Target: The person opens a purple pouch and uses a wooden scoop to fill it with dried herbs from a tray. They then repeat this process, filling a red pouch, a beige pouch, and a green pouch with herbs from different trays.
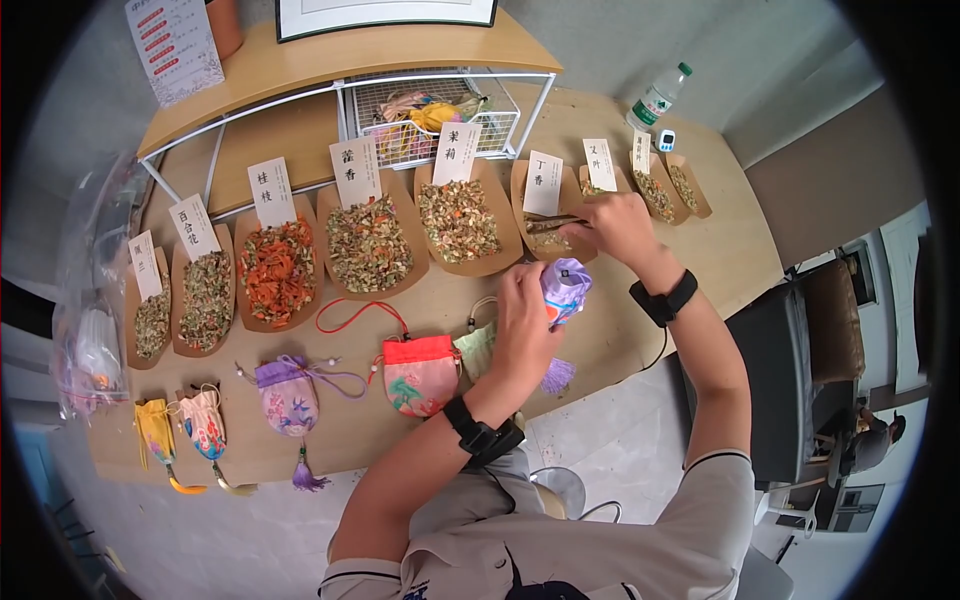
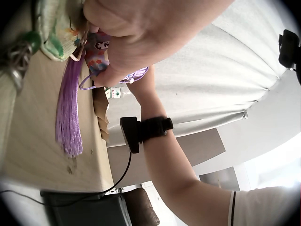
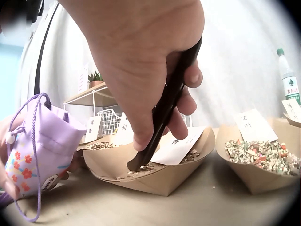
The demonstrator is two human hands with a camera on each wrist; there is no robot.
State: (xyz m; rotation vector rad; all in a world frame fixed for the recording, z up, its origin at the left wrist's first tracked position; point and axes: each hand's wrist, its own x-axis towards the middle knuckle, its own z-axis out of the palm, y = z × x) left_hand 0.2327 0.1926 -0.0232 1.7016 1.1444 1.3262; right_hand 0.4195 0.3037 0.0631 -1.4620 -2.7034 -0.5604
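Left hand [image 3: 8, 181] grips purple pouch [image 3: 47, 146] at lower left, beside central tray [image 3: 155, 181], where right hand [image 3: 136, 61] grips slanting scoop [image 3: 164, 108]

Before me, a wooden table [image 1: 625, 345] supports a row of paper trays [image 1: 462, 269] holding dried herbs [image 1: 370, 250]; drawstring pouches [image 1: 420, 375] lie nearest me; behind the trays stand a raised shelf [image 1: 350, 60], a green-capped bottle [image 1: 655, 103] and a small white-and-blue device [image 1: 665, 140].

The left hand [image 2: 141, 30] is gripping a purple patterned fabric pouch [image 2: 97, 55], partly hidden behind the fingers. A long purple thread tassel [image 2: 69, 113] is stretching across the pale wooden counter [image 2: 35, 127], perhaps touching it, while a black strap [image 2: 154, 128] is circling the right forearm [image 2: 167, 162].
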